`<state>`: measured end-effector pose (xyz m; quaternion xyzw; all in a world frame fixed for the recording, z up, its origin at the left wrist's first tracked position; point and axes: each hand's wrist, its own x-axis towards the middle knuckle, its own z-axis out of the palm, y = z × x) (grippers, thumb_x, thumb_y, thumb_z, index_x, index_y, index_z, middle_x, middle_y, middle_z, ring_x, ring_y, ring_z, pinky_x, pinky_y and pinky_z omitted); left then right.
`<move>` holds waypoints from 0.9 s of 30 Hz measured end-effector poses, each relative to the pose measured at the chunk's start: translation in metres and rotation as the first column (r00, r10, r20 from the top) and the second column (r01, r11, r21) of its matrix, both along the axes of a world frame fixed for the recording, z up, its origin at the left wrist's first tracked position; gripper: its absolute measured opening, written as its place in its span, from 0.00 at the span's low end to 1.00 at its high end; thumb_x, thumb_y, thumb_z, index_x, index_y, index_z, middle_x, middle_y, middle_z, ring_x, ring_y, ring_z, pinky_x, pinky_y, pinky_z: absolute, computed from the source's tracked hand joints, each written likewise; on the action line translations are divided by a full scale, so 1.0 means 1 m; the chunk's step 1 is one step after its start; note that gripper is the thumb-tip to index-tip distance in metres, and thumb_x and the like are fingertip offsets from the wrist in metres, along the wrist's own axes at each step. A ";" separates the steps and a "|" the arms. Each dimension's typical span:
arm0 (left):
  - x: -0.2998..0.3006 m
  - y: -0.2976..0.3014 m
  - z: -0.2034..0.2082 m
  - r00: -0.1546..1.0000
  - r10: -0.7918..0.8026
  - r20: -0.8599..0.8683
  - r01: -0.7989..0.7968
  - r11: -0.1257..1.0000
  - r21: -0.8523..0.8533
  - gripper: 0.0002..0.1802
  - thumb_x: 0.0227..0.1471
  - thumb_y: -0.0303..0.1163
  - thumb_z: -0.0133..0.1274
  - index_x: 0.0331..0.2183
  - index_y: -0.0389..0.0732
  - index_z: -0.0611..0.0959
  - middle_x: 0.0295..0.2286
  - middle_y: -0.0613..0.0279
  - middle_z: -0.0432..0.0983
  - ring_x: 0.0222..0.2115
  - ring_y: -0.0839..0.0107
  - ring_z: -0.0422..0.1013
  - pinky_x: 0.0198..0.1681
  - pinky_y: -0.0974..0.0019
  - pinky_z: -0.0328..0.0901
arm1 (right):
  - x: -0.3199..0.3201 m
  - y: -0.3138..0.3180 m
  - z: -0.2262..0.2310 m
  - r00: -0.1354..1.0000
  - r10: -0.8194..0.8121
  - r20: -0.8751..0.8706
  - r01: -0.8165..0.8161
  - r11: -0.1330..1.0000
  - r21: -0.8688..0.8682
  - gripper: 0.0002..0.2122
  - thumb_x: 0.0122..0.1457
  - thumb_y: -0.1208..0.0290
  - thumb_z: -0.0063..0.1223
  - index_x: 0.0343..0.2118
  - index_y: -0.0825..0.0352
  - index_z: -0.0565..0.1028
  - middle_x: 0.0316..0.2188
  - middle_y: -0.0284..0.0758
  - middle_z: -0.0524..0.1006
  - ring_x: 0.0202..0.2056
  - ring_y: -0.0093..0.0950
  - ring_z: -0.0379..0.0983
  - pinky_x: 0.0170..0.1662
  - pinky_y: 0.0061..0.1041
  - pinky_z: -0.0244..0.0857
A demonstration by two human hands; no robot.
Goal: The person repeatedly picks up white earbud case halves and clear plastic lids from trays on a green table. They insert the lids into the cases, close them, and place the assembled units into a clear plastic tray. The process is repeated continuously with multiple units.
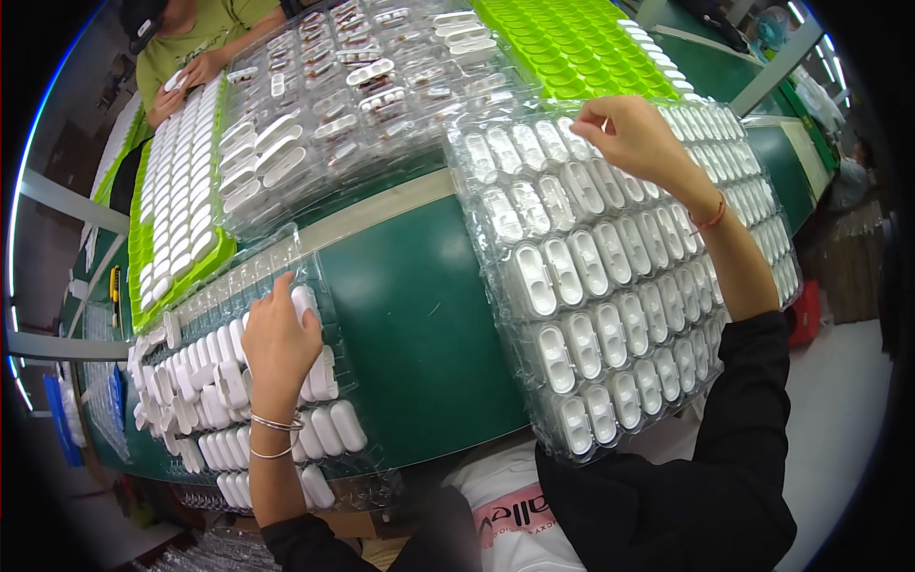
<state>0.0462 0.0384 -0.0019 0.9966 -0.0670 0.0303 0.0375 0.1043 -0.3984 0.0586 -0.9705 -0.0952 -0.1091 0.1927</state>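
Note:
My left hand [281, 338] is over the left clear tray, thumb and forefinger closed around a white oblong case [303, 299]. Below and beside it lie many closed white cases [348, 426], some in rows, others heaped loosely. My right hand [631, 138] is at the far rows of the right clear plastic tray [510, 336], its fingers pinched together. What they pinch, if anything, is hard to make out against the white pieces there. Rows of opened white case shells [586, 345], each with hollows inside, fill that tray.
The green tabletop [419, 315] shows between the two trays. Beyond it are stacked clear trays [334, 124] with small parts, a bright green tray [572, 48] and another green tray [224, 250] of white cases. Across the table, a person [205, 48] handles a white piece.

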 end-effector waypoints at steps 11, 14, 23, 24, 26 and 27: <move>-0.022 -0.007 -0.001 0.937 0.075 0.342 -0.011 0.983 -0.185 0.21 0.43 0.28 0.58 0.43 0.38 0.79 0.29 0.59 0.76 0.30 0.63 0.73 0.36 0.61 0.67 | -0.047 0.000 -0.011 0.998 -0.055 -0.007 0.054 0.990 -0.127 0.11 0.53 0.62 0.56 0.25 0.66 0.75 0.28 0.38 0.74 0.32 0.37 0.71 0.36 0.34 0.64; -0.020 -0.011 0.004 0.938 0.074 0.339 0.016 0.967 -0.255 0.16 0.43 0.27 0.58 0.39 0.36 0.81 0.30 0.56 0.76 0.30 0.62 0.73 0.36 0.60 0.67 | -0.051 0.020 -0.004 0.990 -0.050 -0.129 0.029 0.986 -0.164 0.11 0.53 0.61 0.55 0.26 0.66 0.75 0.31 0.38 0.73 0.34 0.36 0.71 0.37 0.34 0.64; -0.010 -0.020 0.009 0.949 -0.013 0.314 0.150 0.897 -0.416 0.15 0.46 0.23 0.59 0.39 0.35 0.78 0.33 0.57 0.77 0.33 0.62 0.76 0.37 0.63 0.69 | -0.042 0.018 -0.009 0.982 0.168 -0.087 -0.135 0.944 0.301 0.11 0.54 0.65 0.59 0.25 0.69 0.75 0.27 0.36 0.76 0.31 0.28 0.73 0.37 0.29 0.67; -0.017 -0.030 0.016 0.945 -0.033 0.326 0.195 0.858 -0.476 0.15 0.48 0.22 0.59 0.40 0.35 0.78 0.33 0.57 0.78 0.34 0.64 0.76 0.38 0.65 0.69 | -0.045 0.031 -0.003 0.962 0.221 -0.161 -0.126 0.882 0.455 0.11 0.55 0.65 0.59 0.26 0.70 0.75 0.26 0.35 0.77 0.30 0.25 0.73 0.35 0.27 0.67; -0.028 -0.047 0.021 0.993 -0.055 0.104 0.117 0.533 -0.838 0.15 0.50 0.20 0.58 0.42 0.32 0.77 0.36 0.56 0.78 0.37 0.68 0.76 0.41 0.68 0.69 | -0.048 0.053 -0.006 0.902 0.378 -0.208 -0.134 0.704 0.698 0.13 0.59 0.63 0.58 0.29 0.72 0.77 0.24 0.31 0.78 0.28 0.17 0.73 0.31 0.18 0.67; -0.034 -0.054 0.025 0.995 -0.100 0.001 0.033 0.324 -0.946 0.15 0.51 0.19 0.57 0.43 0.31 0.76 0.37 0.55 0.79 0.38 0.70 0.76 0.42 0.70 0.69 | -0.052 0.066 -0.003 0.881 0.392 -0.264 -0.050 0.633 0.773 0.13 0.60 0.65 0.57 0.32 0.72 0.78 0.26 0.32 0.79 0.29 0.17 0.74 0.32 0.18 0.69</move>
